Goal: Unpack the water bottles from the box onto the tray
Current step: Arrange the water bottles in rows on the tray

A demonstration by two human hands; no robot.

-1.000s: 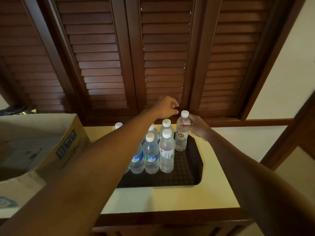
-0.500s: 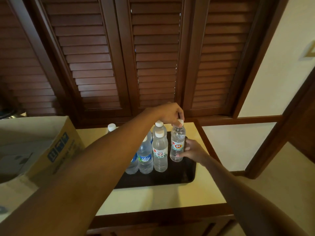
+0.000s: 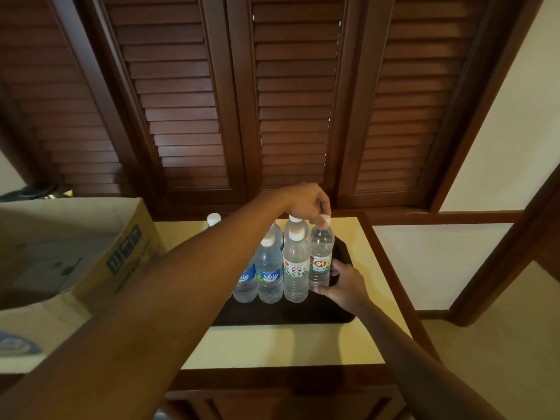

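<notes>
Several clear water bottles with white caps stand upright on a dark tray (image 3: 303, 315) on the cream table top. The rightmost one, a bottle with a red and white label (image 3: 320, 256), stands at the tray's right side. My left hand (image 3: 306, 203) pinches its white cap from above. My right hand (image 3: 345, 283) wraps its fingers around the base of that same bottle. Beside it stand a red-labelled bottle (image 3: 295, 268) and two blue-labelled bottles (image 3: 268, 272). The cardboard box (image 3: 91, 253) stands open at the left; my left forearm hides part of the tray.
Dark wooden louvred shutters (image 3: 272, 101) rise right behind the table. A lone white cap (image 3: 214, 219) shows behind my left arm. The table's wooden edge (image 3: 394, 283) runs along the right, with floor beyond it. The box's front flap (image 3: 21, 344) hangs at the lower left.
My right hand slid from the bottle's upper body down to its base. My left hand moved right from above the caps onto this bottle's cap. The bottle now stands lower on the tray.
</notes>
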